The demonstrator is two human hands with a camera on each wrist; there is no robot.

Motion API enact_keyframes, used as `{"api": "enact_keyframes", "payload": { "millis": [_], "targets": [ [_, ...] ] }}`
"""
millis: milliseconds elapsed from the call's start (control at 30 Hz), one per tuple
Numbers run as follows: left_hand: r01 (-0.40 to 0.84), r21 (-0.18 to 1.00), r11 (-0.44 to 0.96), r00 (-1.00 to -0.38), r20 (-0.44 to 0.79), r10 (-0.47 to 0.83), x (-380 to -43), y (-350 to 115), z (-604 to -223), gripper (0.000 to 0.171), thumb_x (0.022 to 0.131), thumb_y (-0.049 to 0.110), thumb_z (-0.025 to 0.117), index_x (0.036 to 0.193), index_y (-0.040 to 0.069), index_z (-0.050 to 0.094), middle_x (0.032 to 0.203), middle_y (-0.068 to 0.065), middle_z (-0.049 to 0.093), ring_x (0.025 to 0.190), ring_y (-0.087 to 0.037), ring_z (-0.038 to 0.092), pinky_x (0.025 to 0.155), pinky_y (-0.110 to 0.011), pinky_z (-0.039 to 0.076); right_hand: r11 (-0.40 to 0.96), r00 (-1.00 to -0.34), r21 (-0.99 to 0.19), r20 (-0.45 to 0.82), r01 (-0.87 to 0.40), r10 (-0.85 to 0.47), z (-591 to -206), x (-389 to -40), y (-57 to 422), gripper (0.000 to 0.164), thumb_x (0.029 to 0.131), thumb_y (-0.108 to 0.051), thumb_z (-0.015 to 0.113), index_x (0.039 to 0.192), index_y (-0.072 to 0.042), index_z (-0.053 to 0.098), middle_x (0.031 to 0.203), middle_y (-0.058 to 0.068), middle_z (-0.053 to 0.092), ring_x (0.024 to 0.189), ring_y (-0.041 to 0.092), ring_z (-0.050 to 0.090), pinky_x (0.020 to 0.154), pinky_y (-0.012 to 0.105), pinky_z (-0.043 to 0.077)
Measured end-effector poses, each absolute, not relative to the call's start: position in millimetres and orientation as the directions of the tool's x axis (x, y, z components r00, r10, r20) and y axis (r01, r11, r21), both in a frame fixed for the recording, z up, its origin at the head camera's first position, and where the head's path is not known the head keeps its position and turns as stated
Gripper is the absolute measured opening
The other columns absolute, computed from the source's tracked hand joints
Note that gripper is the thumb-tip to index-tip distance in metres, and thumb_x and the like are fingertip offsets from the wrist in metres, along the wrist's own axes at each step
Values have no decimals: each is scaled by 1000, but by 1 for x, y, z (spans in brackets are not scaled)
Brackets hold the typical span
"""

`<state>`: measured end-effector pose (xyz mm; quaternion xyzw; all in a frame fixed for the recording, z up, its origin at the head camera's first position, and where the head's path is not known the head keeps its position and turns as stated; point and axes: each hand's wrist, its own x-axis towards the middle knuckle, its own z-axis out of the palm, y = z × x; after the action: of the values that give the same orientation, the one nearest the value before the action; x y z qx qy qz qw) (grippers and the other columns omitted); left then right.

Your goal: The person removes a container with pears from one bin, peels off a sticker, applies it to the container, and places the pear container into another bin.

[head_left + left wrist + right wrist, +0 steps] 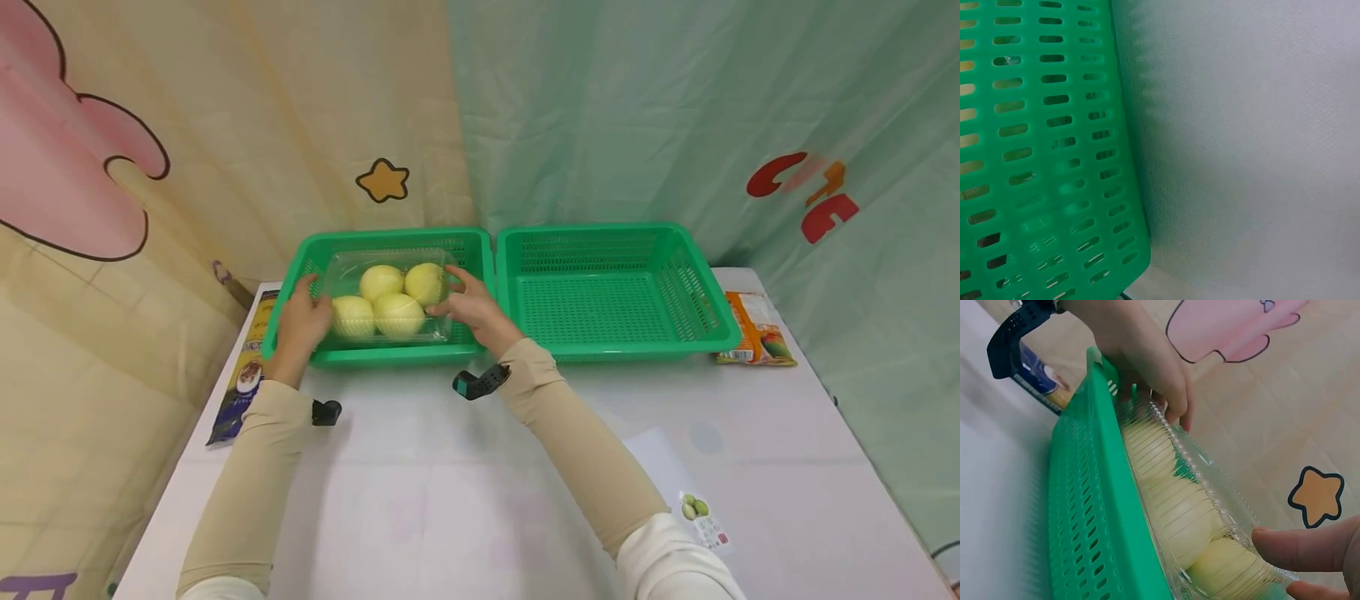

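Observation:
A clear plastic fruit box [347, 268] with several round, pale yellow-green fruits [398, 314] inside lies within the left green basket [405, 357]. My left hand [298, 329] holds the box's left end, its fingers bent down over that side. At the opposite end, my right hand [480, 307] grips the box between thumb and fingers. In the right wrist view the box [1222, 512] sits tilted near the basket's rim, with the left hand [1150, 362] at its far end. Only the slotted basket wall [1054, 150] and the white tabletop show in the left wrist view.
Right beside it stands a second green basket [592, 308] with nothing in it. A yellow and purple packet [243, 375] lies at the far left, an orange packet [757, 329] at the right. Near my right forearm is a white fruit-printed packet [682, 487]. Curtains hang behind.

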<state>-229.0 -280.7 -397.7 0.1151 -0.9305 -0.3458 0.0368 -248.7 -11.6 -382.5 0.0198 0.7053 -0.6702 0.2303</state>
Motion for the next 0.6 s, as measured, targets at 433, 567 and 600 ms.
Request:
{"api": "enact_keyframes", "payload": {
  "millis": [433,567,600],
  "targets": [
    [-169,672,721,-967,27,-253,-226,-283,-394,55,104,26,34,154,5,36,80,-7,53,54,-11,40,50,-30,36,129,-892,-937,-349,324,-288,-380,-247,-6,83,90,-3,70,159,-25,30,163,13,30,144,34,42,116,47,43],
    [-184,673,716,-964,18,-264,-223,-280,-390,53,105,26,32,154,6,38,95,-17,58,66,-19,46,57,-32,38,138,-890,-937,-349,322,-292,-379,-247,-5,82,91,-3,69,159,-25,29,163,14,31,144,34,42,115,46,43],
    [-187,675,714,-964,14,-265,-223,-280,-390,53,105,27,31,154,6,38,100,-19,59,70,-20,47,60,-33,38,139,-890,-936,-350,322,-292,-378,-246,-6,82,91,-2,69,159,-24,29,163,14,31,143,34,43,115,46,43]
  ]
}}
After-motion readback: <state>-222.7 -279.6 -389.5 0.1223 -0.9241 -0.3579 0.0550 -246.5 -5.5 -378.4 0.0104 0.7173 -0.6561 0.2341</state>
